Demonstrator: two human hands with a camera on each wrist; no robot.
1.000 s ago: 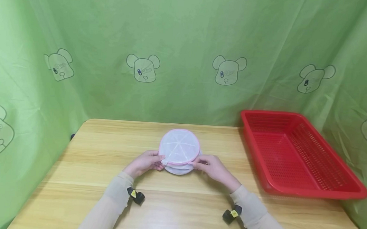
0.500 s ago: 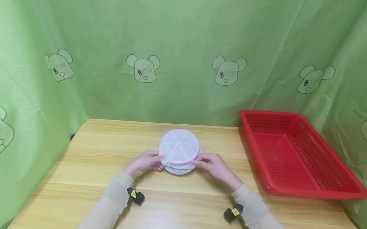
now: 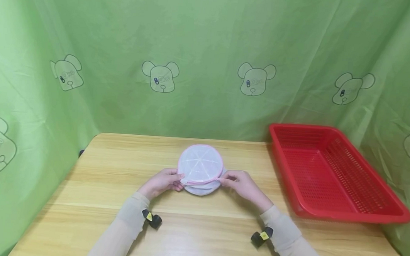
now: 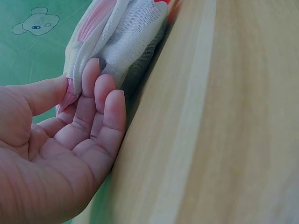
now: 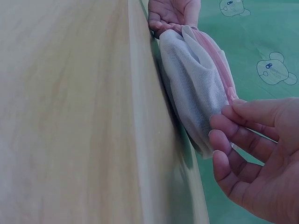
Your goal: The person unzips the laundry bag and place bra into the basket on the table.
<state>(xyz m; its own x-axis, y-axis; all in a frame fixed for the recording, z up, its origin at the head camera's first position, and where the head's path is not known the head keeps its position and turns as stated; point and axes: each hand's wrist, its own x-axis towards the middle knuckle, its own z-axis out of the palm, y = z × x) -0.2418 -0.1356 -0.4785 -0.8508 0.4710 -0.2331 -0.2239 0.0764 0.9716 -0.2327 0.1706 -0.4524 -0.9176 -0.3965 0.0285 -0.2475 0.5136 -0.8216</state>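
Observation:
A round white mesh laundry bag with pink edging lies at the far middle of the wooden table. My left hand pinches its left front edge between thumb and fingers, at the end of the pink zipper; the left wrist view shows the pink tape end under the thumb. On the bag's right side, my right hand pinches the small pink zipper pull with thumb and forefinger, its other fingers loosely curled. The bag's side wall bulges and folds below the zipper. What is inside the bag is hidden.
A red plastic basket with perforated sides stands on the right of the wooden table. Green curtains printed with bear heads hang behind the table and on both sides.
My right hand has slid slightly right and away along the zipper, with the pull between its fingers. The left hand and the bag have stayed in place.

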